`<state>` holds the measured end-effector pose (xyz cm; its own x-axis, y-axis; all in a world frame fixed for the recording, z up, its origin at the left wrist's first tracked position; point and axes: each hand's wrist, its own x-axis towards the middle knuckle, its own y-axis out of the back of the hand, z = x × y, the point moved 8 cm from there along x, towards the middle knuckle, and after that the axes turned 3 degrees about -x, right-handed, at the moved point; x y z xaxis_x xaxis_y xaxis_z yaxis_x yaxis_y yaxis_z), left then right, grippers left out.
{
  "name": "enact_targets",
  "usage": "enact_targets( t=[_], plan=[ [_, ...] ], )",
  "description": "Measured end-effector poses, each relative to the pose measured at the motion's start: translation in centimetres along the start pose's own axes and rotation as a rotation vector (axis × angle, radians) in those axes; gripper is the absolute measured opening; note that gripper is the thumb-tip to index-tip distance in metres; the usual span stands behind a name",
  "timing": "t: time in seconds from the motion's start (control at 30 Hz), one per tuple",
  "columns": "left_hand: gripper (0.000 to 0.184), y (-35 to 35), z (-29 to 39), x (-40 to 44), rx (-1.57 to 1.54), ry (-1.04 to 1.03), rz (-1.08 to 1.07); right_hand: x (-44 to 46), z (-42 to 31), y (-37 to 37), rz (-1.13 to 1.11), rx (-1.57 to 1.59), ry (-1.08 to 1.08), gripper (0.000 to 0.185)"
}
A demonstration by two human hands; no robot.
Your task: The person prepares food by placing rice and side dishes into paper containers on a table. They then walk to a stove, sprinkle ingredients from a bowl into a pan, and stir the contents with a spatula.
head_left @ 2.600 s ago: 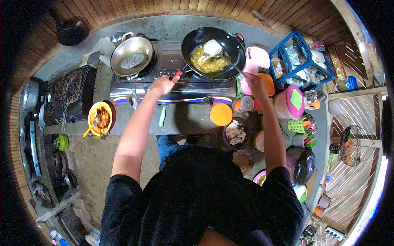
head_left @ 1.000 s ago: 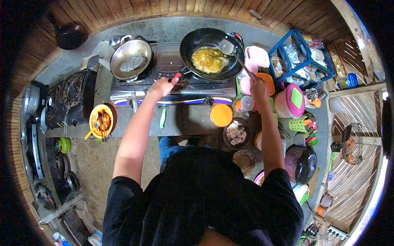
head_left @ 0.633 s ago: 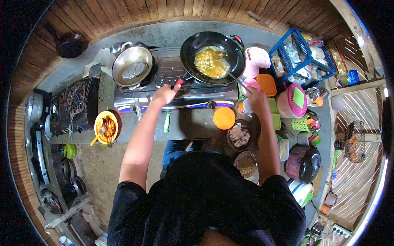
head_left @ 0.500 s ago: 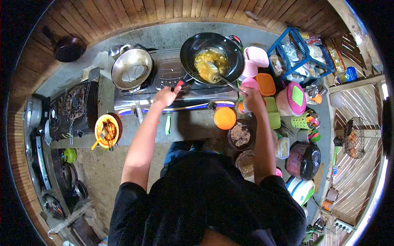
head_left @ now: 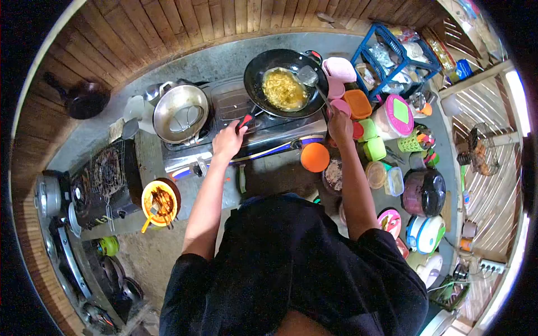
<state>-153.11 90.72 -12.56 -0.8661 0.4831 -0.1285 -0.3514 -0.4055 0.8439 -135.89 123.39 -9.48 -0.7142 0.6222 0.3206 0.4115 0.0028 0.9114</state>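
My left hand [head_left: 228, 140] is closed round the red and black handle of the black wok [head_left: 256, 95], which sits on the right burner of the gas stove [head_left: 232, 103]. Yellow food in oil [head_left: 284, 89] lies in the middle of the wok. My right hand [head_left: 340, 127] grips the long handle of a metal spatula [head_left: 308, 76]; its blade is at the right side of the wok, beside the food. A steel pan [head_left: 180, 114] rests on the left burner.
At the left are a charcoal grill [head_left: 106, 185] and an orange bowl [head_left: 159, 203] of dark red sauce. Right of the stove stand an orange lid [head_left: 315, 157], green containers [head_left: 374, 148], a pink-lidded tub [head_left: 392, 117], a blue rack [head_left: 392, 61] and a dark pot [head_left: 423, 192].
The spatula blade has moved from the lower part of the food to the wok's upper right side. The view has turned and shifted. My left hand still holds the wok handle.
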Motion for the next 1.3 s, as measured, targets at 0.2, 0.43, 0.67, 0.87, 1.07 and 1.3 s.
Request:
enact_targets(
  t=[0.2,0.43,0.67,0.87,1.07,1.3],
  plan=[
    [0.045,-0.2,-0.9,1.3,-0.029,-0.045,-0.053,-0.5,-1.7,-3.1,-0.299,0.248,-0.027,0.025],
    [0.045,-0.5,-1.8,2.5,-0.092,-0.076,-0.083,-3.2,-4.4,2.4,-0.103,0.213,0.129,0.027],
    [0.047,0.1,-1.5,2.4,-0.110,-0.066,-0.083,-7.3,-5.0,11.1,-0.096,-0.035,0.212,0.034],
    [0.047,0.4,-1.3,2.3,-0.126,-0.043,-0.113,-8.3,-6.1,10.3,-0.252,-0.036,0.261,0.037],
    [0.046,0.1,-1.3,2.5,-0.132,-0.094,-0.087,-6.0,-10.5,1.6,-0.303,-0.107,0.285,0.045],
    [0.042,0.5,-1.3,2.3,-0.134,-0.093,-0.079,-0.3,-9.5,0.3,-0.158,-0.021,0.196,0.022]
  ],
)
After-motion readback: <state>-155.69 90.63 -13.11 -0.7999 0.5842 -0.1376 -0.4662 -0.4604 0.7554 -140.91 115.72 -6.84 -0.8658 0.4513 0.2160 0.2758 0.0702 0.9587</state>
